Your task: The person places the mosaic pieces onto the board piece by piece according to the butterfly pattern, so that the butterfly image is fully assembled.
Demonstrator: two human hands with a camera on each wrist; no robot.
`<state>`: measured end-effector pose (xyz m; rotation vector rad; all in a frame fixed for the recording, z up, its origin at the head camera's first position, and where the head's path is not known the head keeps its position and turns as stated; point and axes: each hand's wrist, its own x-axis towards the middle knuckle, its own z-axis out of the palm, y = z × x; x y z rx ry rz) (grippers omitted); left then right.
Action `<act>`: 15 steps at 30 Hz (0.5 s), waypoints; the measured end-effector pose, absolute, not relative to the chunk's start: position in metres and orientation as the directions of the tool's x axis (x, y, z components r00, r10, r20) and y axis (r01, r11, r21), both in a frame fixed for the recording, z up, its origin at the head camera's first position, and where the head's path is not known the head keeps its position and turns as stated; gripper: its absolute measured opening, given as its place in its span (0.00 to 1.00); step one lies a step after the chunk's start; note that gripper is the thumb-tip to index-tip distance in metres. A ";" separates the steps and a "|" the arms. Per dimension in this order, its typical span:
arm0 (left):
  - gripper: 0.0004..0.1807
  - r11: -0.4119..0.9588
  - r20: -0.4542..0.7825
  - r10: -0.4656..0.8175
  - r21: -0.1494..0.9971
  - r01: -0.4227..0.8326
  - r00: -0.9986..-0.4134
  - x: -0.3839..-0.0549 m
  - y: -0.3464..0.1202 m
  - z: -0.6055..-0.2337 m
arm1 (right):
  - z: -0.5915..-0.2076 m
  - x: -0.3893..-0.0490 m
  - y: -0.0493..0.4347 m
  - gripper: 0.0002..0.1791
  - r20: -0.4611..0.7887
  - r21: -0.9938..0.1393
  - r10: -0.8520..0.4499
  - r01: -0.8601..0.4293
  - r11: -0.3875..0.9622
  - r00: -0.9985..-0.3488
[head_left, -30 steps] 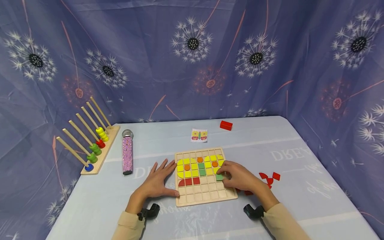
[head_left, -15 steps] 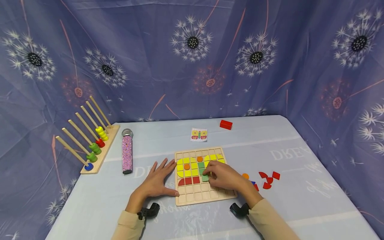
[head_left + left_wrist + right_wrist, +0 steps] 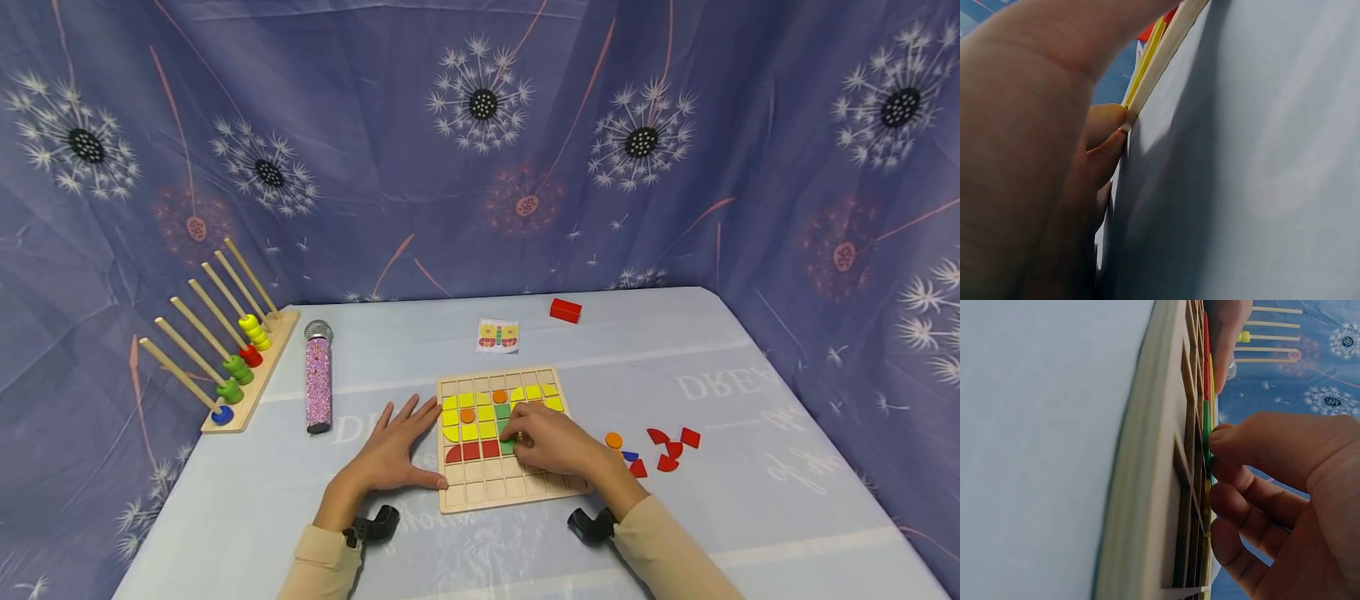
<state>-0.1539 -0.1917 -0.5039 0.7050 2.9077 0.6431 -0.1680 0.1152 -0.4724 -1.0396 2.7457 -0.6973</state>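
Through the head view I watch the person's left hand lie with its fingers spread, thumb and fingertips touching the left edge of a gridded wooden board on the table. The right hand is over the board, fingers curled, pinching a green tile just right of a row of red tiles. Yellow tiles and orange discs fill cells farther up. Off the board's right side I make out loose red pieces, a loose orange disc and a blue piece. Beyond the board I see a butterfly card and a red block; over to the left, a glittery microphone and a bead rack.

My left wrist view is mostly hand and pale cloth; the board's edge slants past, and fingertips meet it.

My right wrist view looks along the board from its side: the thumb is on the green tile, the other fingers bent inward. The left hand and the rack's pegs show beyond.
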 end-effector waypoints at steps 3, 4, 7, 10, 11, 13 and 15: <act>0.67 0.807 0.019 0.452 0.417 0.418 -0.892 -0.154 -0.191 -0.503 | -0.473 -0.168 0.116 0.14 0.044 -0.458 -0.649 -0.593 0.663 -0.760; 0.67 0.808 0.019 0.451 0.417 0.417 -0.892 -0.154 -0.191 -0.503 | -0.473 -0.168 0.116 0.13 0.044 -0.459 -0.648 -0.591 0.663 -0.761; 0.67 0.810 0.015 0.448 0.417 0.413 -0.894 -0.153 -0.192 -0.503 | -0.474 -0.168 0.117 0.13 0.040 -0.466 -0.646 -0.586 0.662 -0.762; 0.67 0.809 0.013 0.448 0.418 0.412 -0.894 -0.153 -0.191 -0.502 | -0.474 -0.167 0.117 0.13 0.039 -0.473 -0.648 -0.585 0.659 -0.761; 0.67 0.809 0.014 0.449 0.418 0.413 -0.893 -0.153 -0.191 -0.502 | -0.474 -0.167 0.118 0.13 0.038 -0.475 -0.647 -0.584 0.658 -0.761; 0.67 0.808 0.017 0.451 0.417 0.416 -0.892 -0.153 -0.191 -0.502 | -0.474 -0.167 0.118 0.13 0.042 -0.475 -0.644 -0.582 0.660 -0.764; 0.67 0.806 0.021 0.452 0.418 0.419 -0.892 -0.153 -0.191 -0.502 | -0.475 -0.166 0.120 0.12 0.045 -0.477 -0.637 -0.577 0.663 -0.770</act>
